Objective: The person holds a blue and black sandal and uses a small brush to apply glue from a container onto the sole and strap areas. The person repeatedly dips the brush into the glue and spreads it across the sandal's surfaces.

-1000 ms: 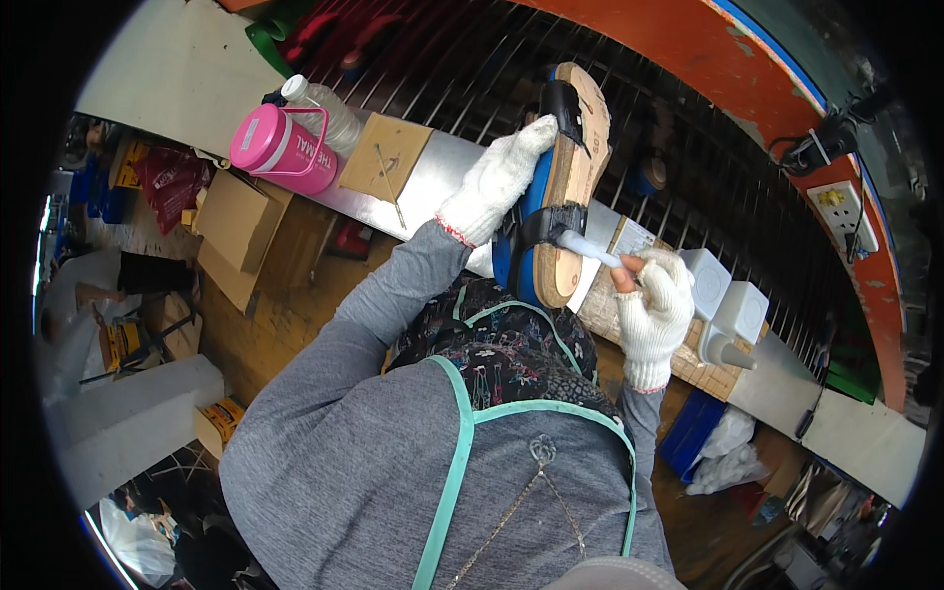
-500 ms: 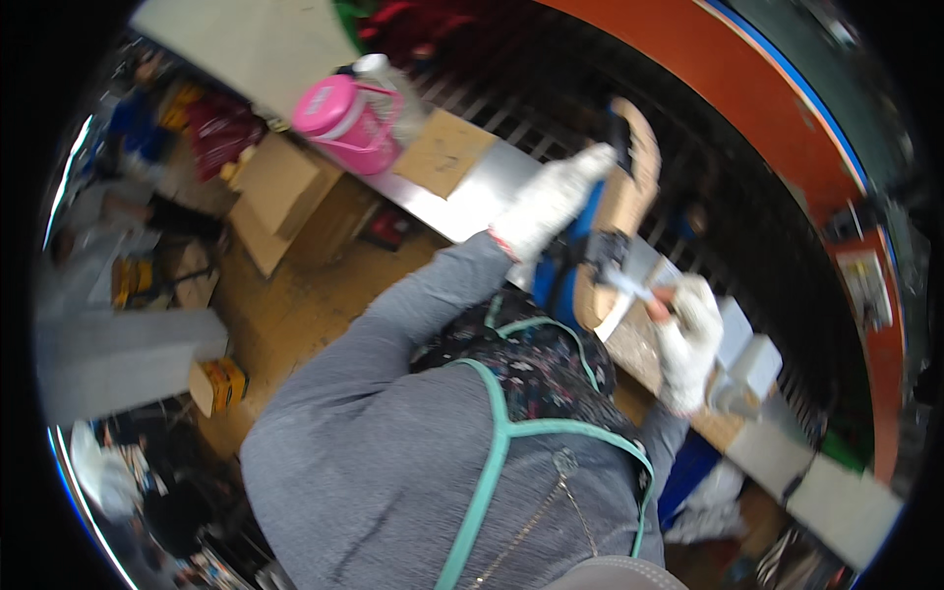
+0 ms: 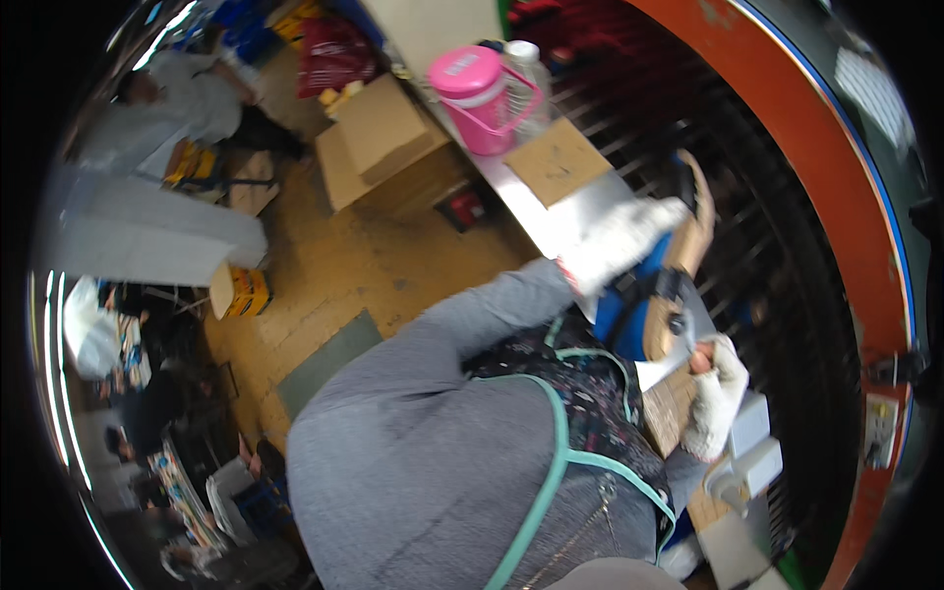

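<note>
My left hand [image 3: 621,241], in a white knit glove, is closed around a shoe on a blue last [image 3: 621,313]. The shoe has a tan sole and black straps, and its sole side is turned toward the right. Close by on the right, my right hand [image 3: 718,398] wears a white glove with bare fingertips. It pinches a thin pale tool [image 3: 689,350] whose tip is at the black strap; blur hides its exact kind. Below the shoe, a brown board [image 3: 671,408] lies beside my right wrist.
A pink lidded jug [image 3: 482,108], a clear bottle [image 3: 529,84] and a cardboard piece [image 3: 559,160] stand on the metal ledge. Dark conveyor rollers [image 3: 777,246] run behind, under an orange frame [image 3: 836,187]. Pale plastic containers [image 3: 752,457] sit at right. A person [image 3: 197,98] is at far left.
The view has swung, so the scene sits further right and lower at the jug's side. Both hands keep their holds, and the right hand stays by the shoe's strap.
</note>
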The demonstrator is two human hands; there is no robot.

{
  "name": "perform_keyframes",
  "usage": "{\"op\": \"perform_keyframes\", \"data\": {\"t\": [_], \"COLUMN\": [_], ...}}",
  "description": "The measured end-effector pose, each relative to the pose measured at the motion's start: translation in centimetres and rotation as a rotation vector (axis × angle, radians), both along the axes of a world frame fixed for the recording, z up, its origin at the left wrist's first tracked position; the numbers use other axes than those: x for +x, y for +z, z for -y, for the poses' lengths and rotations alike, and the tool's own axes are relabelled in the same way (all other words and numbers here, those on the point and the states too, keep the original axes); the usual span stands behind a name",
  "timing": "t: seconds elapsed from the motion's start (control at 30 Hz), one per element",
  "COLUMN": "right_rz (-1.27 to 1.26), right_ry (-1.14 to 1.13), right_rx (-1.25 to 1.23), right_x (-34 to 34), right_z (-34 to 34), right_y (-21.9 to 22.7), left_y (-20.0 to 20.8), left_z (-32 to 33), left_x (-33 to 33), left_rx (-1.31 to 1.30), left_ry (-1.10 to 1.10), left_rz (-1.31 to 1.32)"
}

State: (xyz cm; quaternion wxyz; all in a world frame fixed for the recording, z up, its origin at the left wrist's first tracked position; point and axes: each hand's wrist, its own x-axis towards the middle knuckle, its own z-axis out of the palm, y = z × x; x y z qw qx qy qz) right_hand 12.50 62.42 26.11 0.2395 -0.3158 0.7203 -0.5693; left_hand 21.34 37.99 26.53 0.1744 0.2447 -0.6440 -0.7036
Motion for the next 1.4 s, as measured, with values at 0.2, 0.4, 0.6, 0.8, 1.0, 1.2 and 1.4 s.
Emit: {"op": "perform_keyframes", "data": {"t": [0.2, 0.4, 0.6, 0.8, 1.0, 1.2, 1.4], "right_rz": [-0.126, -0.191, -0.458, -0.605, -0.508, -0.488, -0.468], "right_ry": [-0.110, -0.178, -0.253, -0.316, -0.165, -0.112, -0.074], "right_rx": [0.135, 0.174, 0.227, 0.227, 0.185, 0.136, 0.103], "right_x": [1.9, 2.5, 2.4, 2.0, 0.9, 0.6, 0.1], "right_z": [-1.2, -0.3, 0.3, 0.7, -0.2, -0.3, 0.1], "right_y": [1.1, 1.3, 1.6, 1.3, 1.1, 1.0, 1.5], "left_y": [-1.9, -1.9, -1.2, -1.2, -1.6, -0.7, -1.3], "left_z": [1.5, 1.0, 0.1, -0.2, 0.6, 0.6, -0.3], "left_x": [-0.3, -0.7, -1.5, -2.1, -2.6, -2.7, -2.3], "left_rx": [0.122, 0.015, 0.098, 0.069, 0.191, 0.406, 0.545], "left_ry": [0.109, 0.076, -0.016, -0.004, -0.067, -0.104, -0.205], "left_rz": [0.068, 0.054, 0.094, 0.102, 0.097, 0.223, 0.242]}}
